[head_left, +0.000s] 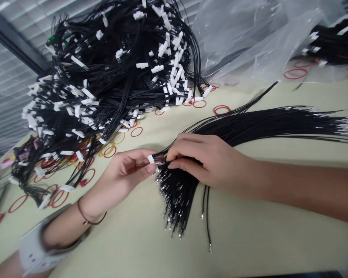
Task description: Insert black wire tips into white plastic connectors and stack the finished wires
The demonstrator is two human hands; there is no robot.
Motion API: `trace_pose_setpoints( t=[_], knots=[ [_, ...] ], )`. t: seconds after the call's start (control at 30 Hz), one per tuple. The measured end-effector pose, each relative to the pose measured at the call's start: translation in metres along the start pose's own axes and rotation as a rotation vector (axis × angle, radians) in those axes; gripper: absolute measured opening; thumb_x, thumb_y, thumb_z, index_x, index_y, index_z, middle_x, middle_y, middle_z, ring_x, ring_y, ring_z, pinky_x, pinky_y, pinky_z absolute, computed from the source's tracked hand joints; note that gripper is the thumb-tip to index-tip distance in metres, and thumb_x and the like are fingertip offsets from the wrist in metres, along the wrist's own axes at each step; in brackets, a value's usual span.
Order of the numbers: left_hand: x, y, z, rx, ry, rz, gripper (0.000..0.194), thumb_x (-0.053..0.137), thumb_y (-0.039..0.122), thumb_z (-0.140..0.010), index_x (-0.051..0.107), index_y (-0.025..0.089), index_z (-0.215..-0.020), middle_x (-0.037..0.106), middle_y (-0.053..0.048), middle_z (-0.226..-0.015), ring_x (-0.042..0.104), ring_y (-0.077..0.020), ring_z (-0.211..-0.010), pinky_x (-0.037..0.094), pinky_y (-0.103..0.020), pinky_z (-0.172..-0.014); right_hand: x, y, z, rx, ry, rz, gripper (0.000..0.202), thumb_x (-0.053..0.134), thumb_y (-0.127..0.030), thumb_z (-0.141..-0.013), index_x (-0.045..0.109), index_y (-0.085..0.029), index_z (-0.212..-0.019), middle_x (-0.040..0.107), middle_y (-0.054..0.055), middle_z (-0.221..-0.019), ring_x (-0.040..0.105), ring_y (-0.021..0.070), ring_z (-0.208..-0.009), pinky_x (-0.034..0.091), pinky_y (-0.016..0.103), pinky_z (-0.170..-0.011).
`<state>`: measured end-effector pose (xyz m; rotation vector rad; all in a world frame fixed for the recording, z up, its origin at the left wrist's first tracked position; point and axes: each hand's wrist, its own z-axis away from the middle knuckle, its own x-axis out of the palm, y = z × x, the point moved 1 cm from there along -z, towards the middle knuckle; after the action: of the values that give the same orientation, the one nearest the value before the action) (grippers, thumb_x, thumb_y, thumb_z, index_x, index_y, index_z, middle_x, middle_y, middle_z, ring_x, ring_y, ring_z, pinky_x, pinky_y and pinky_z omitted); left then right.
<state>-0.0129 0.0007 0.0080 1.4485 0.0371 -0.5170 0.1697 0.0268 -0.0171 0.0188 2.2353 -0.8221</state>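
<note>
Between thumb and fingers, my left hand pinches a small white connector. My right hand is closed on thin black wires just to the right of that connector, its fingertips close to the left ones. Several wires run between the connector and my right fingertips. Under my right hand lies a thick bundle of black wires. Its ends with metal terminals fan out below my hands, and the other ends stretch to the right edge. Two loose wires hang out below my right wrist.
A large heap of black cables with white connectors fills the upper left. Red rubber bands and yellow ones lie around it on the pale table. Clear plastic bags and more black cables are at the upper right.
</note>
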Motion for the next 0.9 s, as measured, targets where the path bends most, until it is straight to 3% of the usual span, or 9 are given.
trace_pose_setpoints(
  t=[0.1, 0.27, 0.43, 0.6, 0.9],
  knots=[
    [0.0, 0.0, -0.001, 0.001, -0.005, -0.015, 0.007, 0.057, 0.013, -0.079, 0.063, 0.013, -0.081, 0.051, 0.005, -0.06, 0.041, -0.0056, -0.055, 0.031, -0.014, -0.048, -0.002, -0.002, 0.0, -0.016, -0.008, 0.078, 0.012, 0.043, -0.015, -0.086, 0.053, -0.013, -0.081, 0.05, 0.001, -0.079, 0.044, 0.0079, -0.067, 0.036, 0.022, -0.063],
    [-0.002, -0.003, 0.0, -0.02, 0.026, -0.044, 0.01, 0.057, 0.017, -0.08, 0.062, 0.012, -0.087, 0.054, 0.002, -0.066, 0.043, -0.0078, -0.06, 0.033, -0.018, -0.053, -0.005, -0.011, 0.004, -0.05, 0.217, 0.143, 0.014, 0.038, -0.011, -0.086, 0.051, -0.011, -0.078, 0.048, 0.005, -0.083, 0.045, 0.0095, -0.074, 0.039, 0.023, -0.067],
    [-0.001, -0.004, 0.0, 0.018, 0.015, -0.02, 0.01, 0.056, 0.013, -0.079, 0.064, 0.017, -0.084, 0.054, 0.004, -0.062, 0.043, -0.006, -0.057, 0.034, -0.015, -0.052, 0.003, -0.01, 0.005, 0.068, 0.108, 0.076, 0.011, 0.044, -0.012, -0.084, 0.055, -0.012, -0.081, 0.052, 0.001, -0.078, 0.048, 0.0076, -0.069, 0.038, 0.021, -0.063],
    [0.002, -0.003, -0.002, -0.001, 0.002, 0.03, 0.012, 0.058, 0.011, -0.078, 0.065, 0.016, -0.085, 0.059, 0.004, -0.067, 0.048, -0.0045, -0.062, 0.037, -0.011, -0.056, 0.006, -0.006, 0.001, 0.135, 0.113, 0.105, 0.016, 0.045, -0.004, -0.078, 0.057, -0.013, -0.084, 0.056, -0.001, -0.078, 0.05, 0.0073, -0.069, 0.037, 0.02, -0.063],
    [0.003, -0.003, 0.001, -0.03, 0.022, 0.055, 0.013, 0.06, 0.011, -0.076, 0.067, 0.014, -0.087, 0.061, 0.003, -0.068, 0.049, -0.005, -0.062, 0.038, -0.012, -0.056, 0.008, -0.005, 0.004, 0.176, 0.134, 0.086, 0.02, 0.046, -0.006, -0.077, 0.047, -0.018, -0.092, 0.058, -0.004, -0.075, 0.053, 0.0062, -0.066, 0.036, 0.017, -0.059]
  ],
)
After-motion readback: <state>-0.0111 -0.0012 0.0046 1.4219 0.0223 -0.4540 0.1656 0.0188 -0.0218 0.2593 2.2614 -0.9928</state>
